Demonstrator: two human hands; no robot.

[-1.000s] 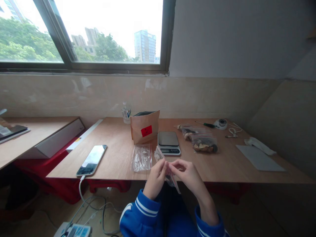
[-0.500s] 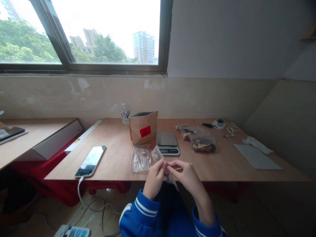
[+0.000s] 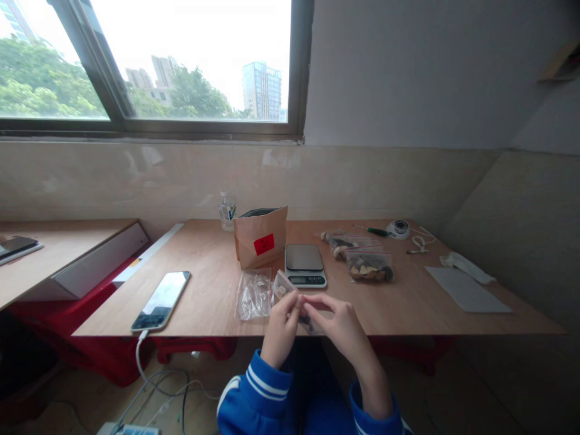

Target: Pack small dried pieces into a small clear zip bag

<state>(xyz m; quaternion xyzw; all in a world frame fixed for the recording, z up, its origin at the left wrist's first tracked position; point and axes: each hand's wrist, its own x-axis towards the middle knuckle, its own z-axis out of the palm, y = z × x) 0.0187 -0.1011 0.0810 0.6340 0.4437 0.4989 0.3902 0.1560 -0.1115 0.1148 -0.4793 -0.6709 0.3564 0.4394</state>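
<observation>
Head cam looking down at my lap edge of the wooden table point(image 3: 212, 302), and both my hands are up in front of me, meeting right at the table's near edge. My left hand point(image 3: 281, 326) comes up from the blue sleeve with the fingers curled in, thumb and fingertips pinched on the top of a small clear zip bag point(image 3: 286, 290). My right hand point(image 3: 342, 323) angles in from the other side, wrist bent, its fingertips pinching the same bag just beside the left ones. So both are closed on that one bag, which sits between them, partly over the table edge and tilted up toward the scale.

Honestly the bag itself is hard to read. It's see-through, my fingers cover most of it, and I can only just make out a few pale bits inside. Can't tell whether the zip is open or closed.

A second clear bag point(image 3: 254, 295) lies flat on the table just left of my hands. Behind that stands a brown paper pouch point(image 3: 261, 237) with a red label, and next to it the little kitchen scale point(image 3: 304, 264); its display is too small to read. Filled bags of dried stuff point(image 3: 369, 266) sit off to the right. My phone point(image 3: 162, 292) is over on the left, cable hanging off the edge.
</observation>
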